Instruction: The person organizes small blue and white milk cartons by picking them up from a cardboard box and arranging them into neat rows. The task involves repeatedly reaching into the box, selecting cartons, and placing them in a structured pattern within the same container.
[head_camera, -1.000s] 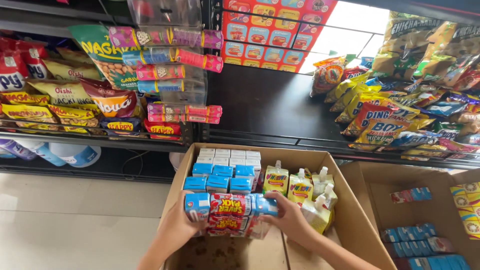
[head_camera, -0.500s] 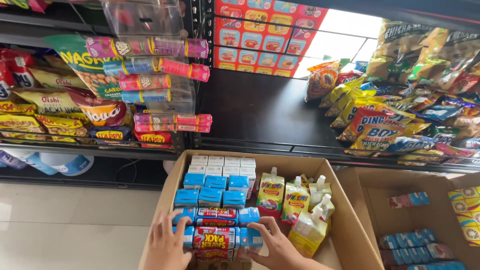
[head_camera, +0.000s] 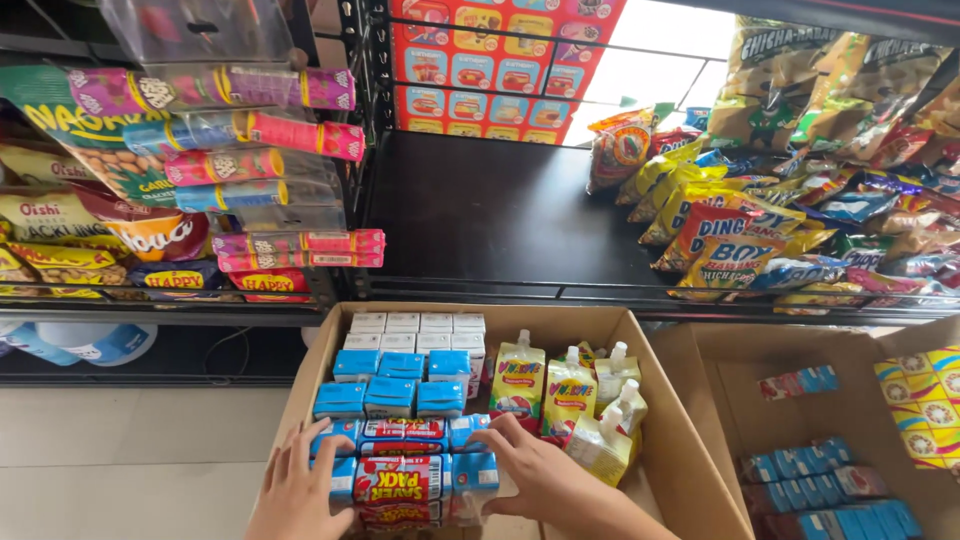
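Both hands clasp one shrink-wrapped multipack of small blue drink cartons (head_camera: 403, 472) inside the open cardboard box (head_camera: 640, 400). The left hand (head_camera: 297, 492) lies flat against the pack's left end, fingers spread over the blue cartons there. The right hand (head_camera: 535, 478) presses the right end, fingers curled over the top edge. Each grip is therefore closed on the pack from opposite sides, with the pack held between the palms.

The multipack sits at the near end of the box, directly between the two hands. Its long axis runs left to right across the view, from one palm to the other. Neither hand is clearly nearer; both touch it. A red and yellow printed band wraps its middle.

Just beyond the pack, farther from the person, loose blue cartons (head_camera: 400, 382) stand in rows, and behind them a row of white cartons (head_camera: 418, 324). To the right of these, touching the box's right side area, upright spouted drink pouches (head_camera: 565, 400) lean together.

A second cardboard box (head_camera: 740, 400) stands to the right, holding more blue multipacks (head_camera: 830, 495). Above the boxes runs a dark shelf (head_camera: 480, 220), with snack bags (head_camera: 760, 230) piled at its right and hanging snack packets (head_camera: 250, 160) at the left.

The lower edge of the picture cuts off the pack's near side and both wrists. Whether the pack rests on the box floor or is lifted clear cannot be determined.
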